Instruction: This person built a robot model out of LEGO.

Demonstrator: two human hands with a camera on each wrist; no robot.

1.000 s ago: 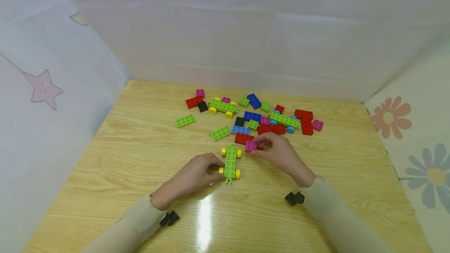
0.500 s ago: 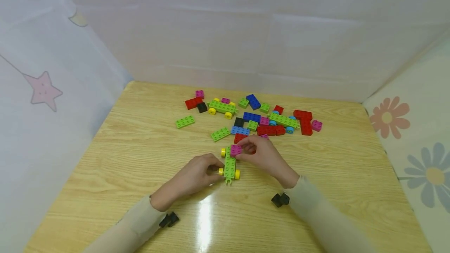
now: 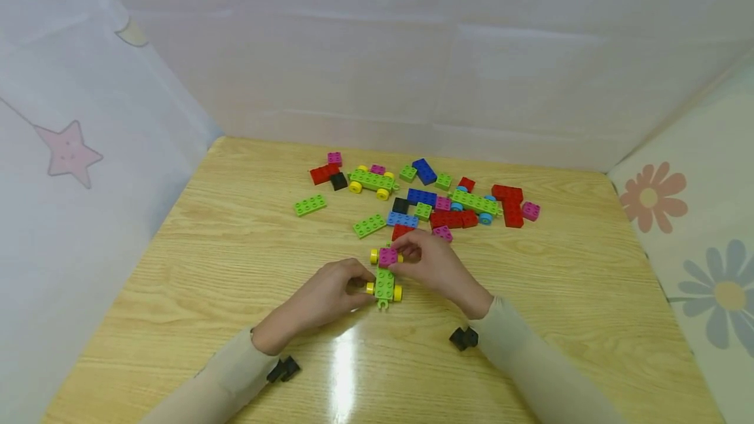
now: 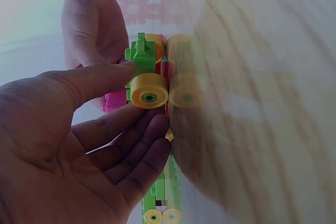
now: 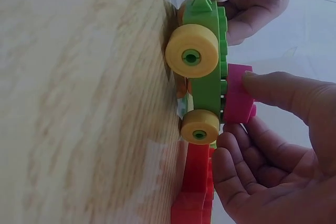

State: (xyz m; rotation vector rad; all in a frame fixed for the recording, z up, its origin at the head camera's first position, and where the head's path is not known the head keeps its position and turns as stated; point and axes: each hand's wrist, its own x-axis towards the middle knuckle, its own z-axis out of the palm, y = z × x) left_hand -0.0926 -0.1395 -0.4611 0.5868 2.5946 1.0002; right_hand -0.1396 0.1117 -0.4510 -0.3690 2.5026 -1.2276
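Note:
My left hand (image 3: 326, 293) holds a green toy car base (image 3: 385, 285) with yellow wheels at its near left corner. In the left wrist view, my thumb lies on its end by a yellow wheel (image 4: 149, 92), with the fingers below. The base stands on its wheels, lengthwise to me. My right hand (image 3: 438, 271) pinches a pink square brick (image 3: 387, 256) between thumb and fingers over the far end of the base. In the right wrist view, the pink brick (image 5: 239, 94) sits right at the studs, slightly tilted, with a narrow gap showing along part of its edge.
Just beyond the hands lie loose bricks, among them a red brick (image 3: 403, 232), a pink brick (image 3: 442, 233) and a flat green plate (image 3: 370, 226). Farther back stand a yellow-wheeled car base (image 3: 373, 180) and a blue-wheeled one (image 3: 474, 201). White cloth (image 3: 377, 70) hangs behind the wooden table (image 3: 206, 267).
My right hand has carried the pink brick leftward from beside the car base to over its far end. The left hand has stayed in place, holding the base.

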